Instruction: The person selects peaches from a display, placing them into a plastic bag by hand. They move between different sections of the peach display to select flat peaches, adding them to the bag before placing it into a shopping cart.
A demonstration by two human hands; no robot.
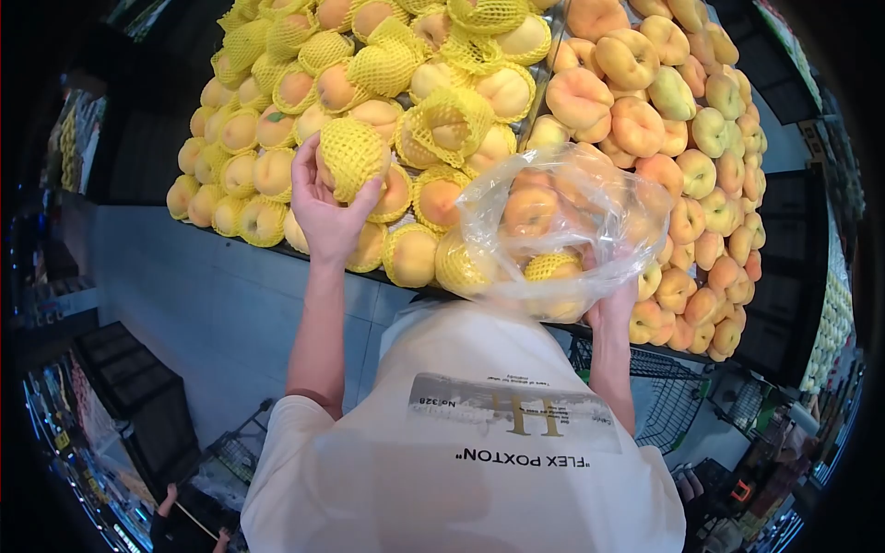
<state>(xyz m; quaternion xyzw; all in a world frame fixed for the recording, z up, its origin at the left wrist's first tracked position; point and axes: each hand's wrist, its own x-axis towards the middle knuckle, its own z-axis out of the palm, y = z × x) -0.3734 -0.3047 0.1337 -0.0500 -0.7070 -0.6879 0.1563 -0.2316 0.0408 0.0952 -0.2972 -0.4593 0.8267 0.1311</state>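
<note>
My left hand [330, 217] is closed around a peach in a yellow foam net [352, 158], held over the front of the pile of netted peaches [313, 55]. On the right, my right hand [616, 293] grips a clear plastic bag [493, 198] by its side, with the fingers partly hidden behind the film. The bag's mouth gapes upward. Low in it shows a yellow netted piece [553, 267], though the film blurs what is inside and what lies behind. Flat peaches [636, 124] are heaped beside and beyond the bag.
A divider [539, 78] separates the netted peaches from the flat ones. The stand's dark front edge [373, 274] runs before me. Behind me are a shopping cart [668, 405] on the right and, at lower left, part of another person [189, 525].
</note>
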